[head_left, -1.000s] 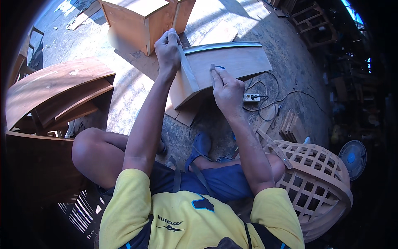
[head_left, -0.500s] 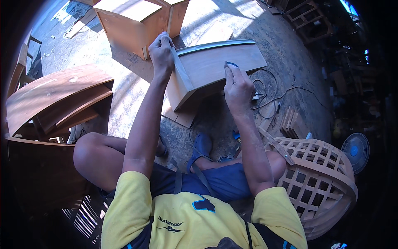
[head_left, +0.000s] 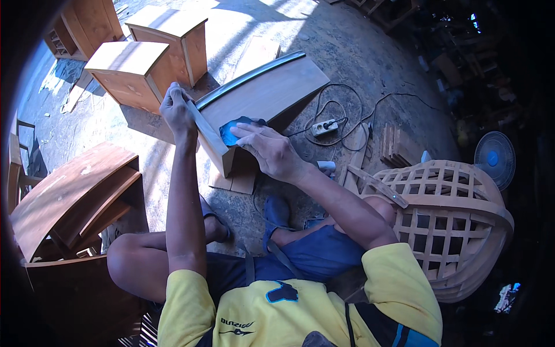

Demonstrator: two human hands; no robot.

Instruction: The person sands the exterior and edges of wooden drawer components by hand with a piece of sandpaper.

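A pale wooden drawer (head_left: 272, 92) with a curved dark strip along its far edge stands tilted in front of me. My left hand (head_left: 178, 110) is closed around the upper corner of its left end panel. With fingers stretched flat, my right hand (head_left: 269, 149) presses a blue and dark piece of sandpaper (head_left: 229, 134) on the drawer's broad side, close to the left end panel. The palm and part of the sheet are hidden under the fingers.
Small wooden cabinets (head_left: 130, 61) stand beyond my left hand. A curved brown cabinet (head_left: 75, 185) is at the left. A power strip (head_left: 325, 128) with looping cable lies right of the drawer, near stacked wood blocks (head_left: 396, 146). At right are a lattice frame (head_left: 445, 225) and a fan (head_left: 495, 159).
My right hand has come left and nearer, from the drawer's right part to its left end, and the sandpaper is now spread under it. My left hand keeps its hold. The view has shifted.
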